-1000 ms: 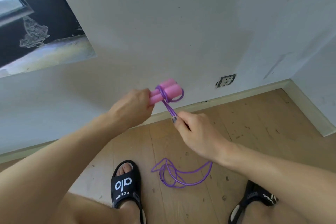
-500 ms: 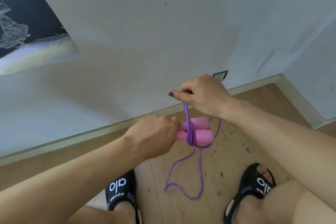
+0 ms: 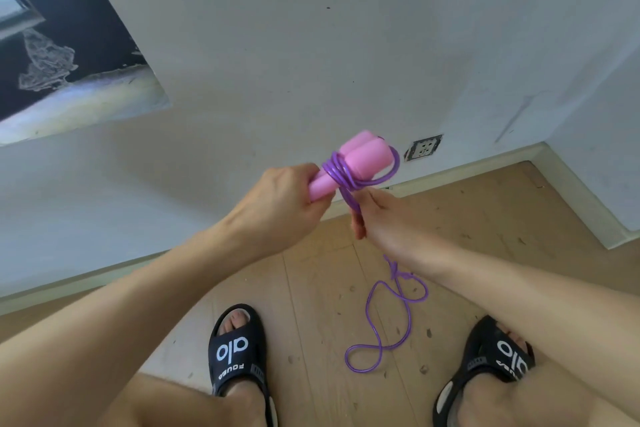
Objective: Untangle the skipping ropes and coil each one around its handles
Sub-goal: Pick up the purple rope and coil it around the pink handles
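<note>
Two pink foam handles (image 3: 360,159) sit side by side, clenched in left hand (image 3: 277,204) as a spool. Right hand (image 3: 381,215) pinches thin purple plastic rope (image 3: 341,172) just below the wraps for tension. Knotted slack trails onto wooden floor (image 3: 311,288) between black sandals (image 3: 237,350).

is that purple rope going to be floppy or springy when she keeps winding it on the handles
Probably floppy: the purple rope hangs slack from the right hand and pools in loose loops on the floor. It looks glossy, so the turns on the pink handles may slip unless kept taut. A small knot-like kink in the hanging part could snag.
</note>
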`<state>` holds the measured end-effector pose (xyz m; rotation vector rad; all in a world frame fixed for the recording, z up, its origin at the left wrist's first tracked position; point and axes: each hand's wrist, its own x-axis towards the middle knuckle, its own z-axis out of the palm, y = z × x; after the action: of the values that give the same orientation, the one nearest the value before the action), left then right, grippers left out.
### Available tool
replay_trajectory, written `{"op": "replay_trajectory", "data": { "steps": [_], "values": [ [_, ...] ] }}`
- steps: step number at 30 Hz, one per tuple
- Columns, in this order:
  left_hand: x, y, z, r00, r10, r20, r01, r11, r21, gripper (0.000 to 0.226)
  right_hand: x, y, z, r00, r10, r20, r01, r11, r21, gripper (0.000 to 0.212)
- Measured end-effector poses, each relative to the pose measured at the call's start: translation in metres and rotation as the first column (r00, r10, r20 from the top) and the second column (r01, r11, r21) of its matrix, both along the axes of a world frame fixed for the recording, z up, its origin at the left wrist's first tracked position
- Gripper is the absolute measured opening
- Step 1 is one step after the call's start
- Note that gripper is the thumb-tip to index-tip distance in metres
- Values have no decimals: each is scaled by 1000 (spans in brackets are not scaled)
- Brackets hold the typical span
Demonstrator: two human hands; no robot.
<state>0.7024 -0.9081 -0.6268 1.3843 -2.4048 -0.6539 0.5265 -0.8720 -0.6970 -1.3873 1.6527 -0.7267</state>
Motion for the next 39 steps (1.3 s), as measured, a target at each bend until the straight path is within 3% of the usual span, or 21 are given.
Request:
{"op": "replay_trajectory", "data": {
  "steps": [3, 7, 13, 17, 21, 27, 34, 37, 39],
  "values": [
    [3, -13, -10, 992, 99, 76, -106, 990, 91, 23, 17, 17, 7, 998, 66, 12, -63, 984, -167, 25],
    [10, -23, -29, 971, 95, 217, -116, 990, 85, 15, 18, 25, 4, 954, 141, -266, -216, 936, -278, 31],
    [10, -21, -44, 839, 44, 543, -12, 998, -62, 12, 11, 20, 30, 831, 92, -548, -368, 831, -418, 44],
    [1, -11, -45, 782, -6, 623, 93, 990, -107, 10, -10, -5, 56, 758, -15, -652, -407, 770, -491, 48],
    [-16, 13, -40, 728, -143, 670, 262, 962, -79, 17, -20, -24, 54, 701, 57, -711, -459, 799, -389, 58],
    [-28, 37, -22, 737, -262, 623, 426, 896, -127, 18, -32, -44, 42, 690, 118, -714, -488, 805, -338, 70],
    [-20, 41, -5, 834, -306, 459, 426, 886, -184, 16, -32, -43, 23, 784, 207, -586, -424, 867, -261, 71],
    [-12, 40, 5, 914, -330, 238, 370, 917, -150, 21, -29, -37, 3, 881, 269, -390, -349, 925, -150, 64],
    [-8, 40, 10, 962, -264, 65, 270, 955, -121, 26, -29, -27, -17, 953, 263, -153, -280, 954, -105, 44]
  ]
}}
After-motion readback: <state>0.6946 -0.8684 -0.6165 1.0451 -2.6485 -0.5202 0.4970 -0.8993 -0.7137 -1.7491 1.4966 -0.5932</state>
